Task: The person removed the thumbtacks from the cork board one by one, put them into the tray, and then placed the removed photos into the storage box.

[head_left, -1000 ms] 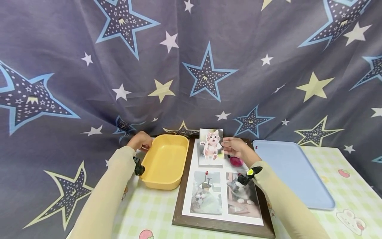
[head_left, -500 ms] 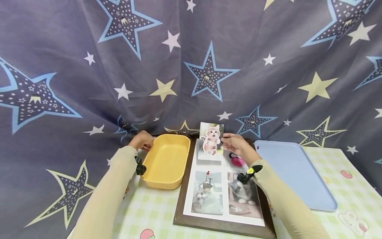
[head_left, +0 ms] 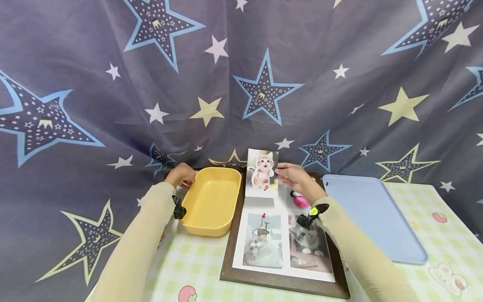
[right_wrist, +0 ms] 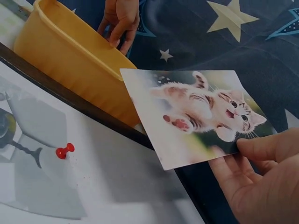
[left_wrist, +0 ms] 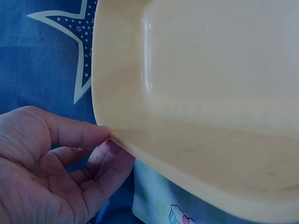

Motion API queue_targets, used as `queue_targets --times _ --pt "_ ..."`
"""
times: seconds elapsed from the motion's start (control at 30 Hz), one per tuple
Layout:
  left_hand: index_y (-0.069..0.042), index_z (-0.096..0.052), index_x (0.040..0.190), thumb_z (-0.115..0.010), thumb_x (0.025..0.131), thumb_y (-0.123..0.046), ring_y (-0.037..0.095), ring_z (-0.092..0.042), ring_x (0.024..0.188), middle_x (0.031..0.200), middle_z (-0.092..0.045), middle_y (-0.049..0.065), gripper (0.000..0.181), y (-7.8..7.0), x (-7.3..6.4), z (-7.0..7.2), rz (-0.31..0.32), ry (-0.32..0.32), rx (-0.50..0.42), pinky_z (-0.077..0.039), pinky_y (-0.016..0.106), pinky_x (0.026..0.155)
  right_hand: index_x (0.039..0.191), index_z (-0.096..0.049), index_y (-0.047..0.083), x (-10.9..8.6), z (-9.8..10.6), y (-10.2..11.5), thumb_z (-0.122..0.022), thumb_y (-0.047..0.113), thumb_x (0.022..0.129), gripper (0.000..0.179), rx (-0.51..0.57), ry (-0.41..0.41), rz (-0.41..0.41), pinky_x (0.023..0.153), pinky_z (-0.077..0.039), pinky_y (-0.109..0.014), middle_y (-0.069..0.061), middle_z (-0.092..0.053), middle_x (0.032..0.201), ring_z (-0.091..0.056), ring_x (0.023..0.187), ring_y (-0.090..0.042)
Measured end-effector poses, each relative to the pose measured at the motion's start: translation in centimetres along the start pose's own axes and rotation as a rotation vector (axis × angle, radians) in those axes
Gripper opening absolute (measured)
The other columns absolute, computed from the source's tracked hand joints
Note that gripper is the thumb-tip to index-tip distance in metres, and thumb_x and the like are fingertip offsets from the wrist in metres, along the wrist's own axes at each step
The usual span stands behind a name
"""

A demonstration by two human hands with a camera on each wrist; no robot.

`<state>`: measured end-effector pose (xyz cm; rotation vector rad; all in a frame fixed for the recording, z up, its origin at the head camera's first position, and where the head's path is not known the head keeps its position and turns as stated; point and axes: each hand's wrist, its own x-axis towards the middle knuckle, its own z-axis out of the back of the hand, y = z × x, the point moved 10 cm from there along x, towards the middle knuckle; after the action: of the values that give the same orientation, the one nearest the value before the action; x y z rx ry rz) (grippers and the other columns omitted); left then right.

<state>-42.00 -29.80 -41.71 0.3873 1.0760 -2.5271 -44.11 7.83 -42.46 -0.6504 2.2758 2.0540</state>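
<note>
My right hand [head_left: 296,178] pinches the edge of a kitten photo [head_left: 262,173] between thumb and fingers, raised over the upper part of a dark-framed board [head_left: 283,286]. In the right wrist view the kitten photo [right_wrist: 201,116] is tilted, its far corner overlapping the yellow tray. My left hand [head_left: 180,175] grips the far left corner of that yellow tray [head_left: 211,201]. Up close in the left wrist view, thumb and fingers of the left hand [left_wrist: 60,163] pinch the rim of the tray [left_wrist: 121,93]. No contents show inside the tray.
Two cat photos stay on the board's lower half: a left photo [head_left: 262,247] with a red pushpin [right_wrist: 65,150] at its top, and a right photo [head_left: 313,247]. A pink thing [head_left: 300,201] lies by my right wrist. A blue tray [head_left: 373,218] stands right; a star-patterned curtain [head_left: 181,84] hangs behind.
My right hand has lifted the kitten photo off the board's upper left area, upward and slightly left. My left hand keeps its grip on the yellow tray.
</note>
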Motion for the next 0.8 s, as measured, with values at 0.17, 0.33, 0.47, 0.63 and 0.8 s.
queue_targets --times 0.17,0.33,0.47,0.63,0.8 --pt "-0.005 -0.056 0.071 -0.055 0.078 0.013 0.017 -0.055 0.062 0.066 -0.049 0.003 0.020 0.0 -0.2 0.0 -0.004 0.000 -0.002 -0.064 0.035 0.067 0.129 -0.054 0.004 -0.1 -0.5 0.5 -0.056 0.001 0.102 0.028 -0.015 0.006 0.000 0.074 -0.057 -0.021 0.004 -0.061 0.094 -0.061 0.081 -0.010" --pt "-0.010 -0.050 0.062 -0.051 0.078 0.013 0.016 -0.052 0.059 0.060 -0.045 0.000 0.028 -0.4 -0.6 0.2 -0.019 -0.008 0.000 -0.063 0.035 0.065 0.136 -0.052 0.002 -0.3 -0.9 1.3 -0.056 0.002 0.102 0.034 -0.018 -0.002 0.014 0.076 -0.058 -0.021 0.003 -0.061 0.098 -0.062 0.089 -0.012" --pt "-0.011 -0.050 0.061 -0.051 0.079 0.013 0.016 -0.053 0.060 0.061 -0.045 0.000 0.030 -0.6 -0.7 0.4 -0.030 -0.020 0.013 -0.063 0.036 0.066 0.140 -0.050 0.001 -0.4 -1.4 1.7 -0.056 0.002 0.102 0.038 -0.018 -0.013 0.012 0.076 -0.058 -0.022 0.002 -0.060 0.101 -0.063 0.094 -0.014" --pt "-0.005 -0.057 0.070 -0.054 0.081 0.012 0.018 -0.057 0.063 0.067 -0.050 0.003 0.021 -0.5 -0.6 0.7 -0.027 -0.035 0.042 -0.064 0.036 0.068 0.138 -0.050 0.000 -0.4 -1.9 2.2 -0.056 0.001 0.101 0.037 -0.020 -0.010 0.012 0.077 -0.058 -0.023 0.002 -0.060 0.100 -0.063 0.088 -0.012" --pt "-0.008 -0.053 0.065 -0.052 0.081 0.013 0.017 -0.057 0.062 0.066 -0.049 0.004 0.027 -0.5 -0.5 0.2 -0.033 -0.016 0.041 -0.064 0.037 0.067 0.141 -0.049 -0.001 -0.5 -2.0 2.1 -0.056 0.000 0.101 0.040 -0.006 -0.025 -0.003 0.093 -0.057 -0.030 0.000 -0.059 0.103 -0.062 0.089 -0.012"
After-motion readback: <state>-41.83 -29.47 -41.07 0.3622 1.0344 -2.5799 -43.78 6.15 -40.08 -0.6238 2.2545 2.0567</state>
